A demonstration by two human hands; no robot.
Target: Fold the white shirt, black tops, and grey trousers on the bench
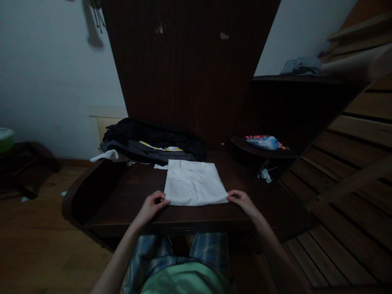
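A white garment (pixel 194 183), folded into a flat, slightly creased rectangle, lies on the dark wooden desk (pixel 122 204). It looks like a shirt, with a small dark mark near its far edge. My left hand (pixel 154 204) pinches the near left corner between thumb and fingers. At the near right corner my right hand (pixel 241 200) grips the cloth in the same way. Both hands rest low, close to the desk's front edge.
Behind the garment lies a heap of dark clothes (pixel 153 141) with white and yellow pieces in it. To the right, a corner shelf (pixel 272 153) holds a blue-and-white plastic packet (pixel 263 143). Wooden slats (pixel 346 171) stand at the far right. A dark stool (pixel 27 163) is at left.
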